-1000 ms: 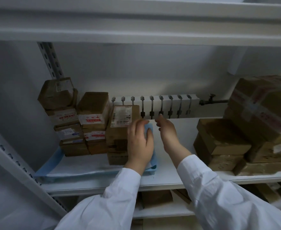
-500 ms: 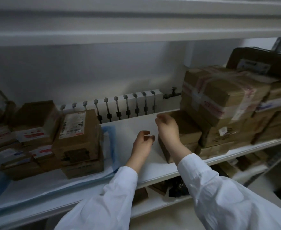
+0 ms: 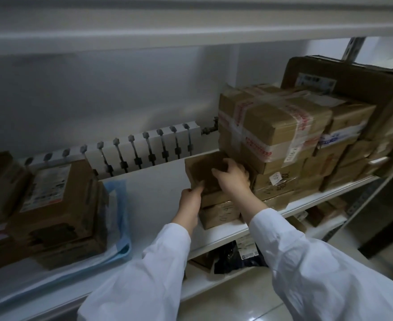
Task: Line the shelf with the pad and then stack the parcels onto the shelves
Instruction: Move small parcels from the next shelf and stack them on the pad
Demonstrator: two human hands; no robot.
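Note:
A small brown parcel point(image 3: 204, 167) tops a short stack at the middle of the white shelf point(image 3: 158, 193). My right hand point(image 3: 233, 176) lies over its top right with fingers curled on it. My left hand point(image 3: 191, 199) grips its left front corner. Another brown parcel point(image 3: 218, 216) lies under it. On the left, a blue and white pad point(image 3: 119, 218) lines the shelf and carries stacked parcels point(image 3: 58, 209). A big pile of taped parcels point(image 3: 276, 135) fills the right side.
A white radiator point(image 3: 144, 149) runs along the wall behind the shelf. Another shelf board point(image 3: 191, 26) hangs close overhead. The lower shelf holds a dark bag point(image 3: 235, 258) and more boxes. A metal upright point(image 3: 364, 218) stands at the right.
The view has swung right. My hands left the pad's edge and moved right across the bare shelf; both now grasp the small top parcel.

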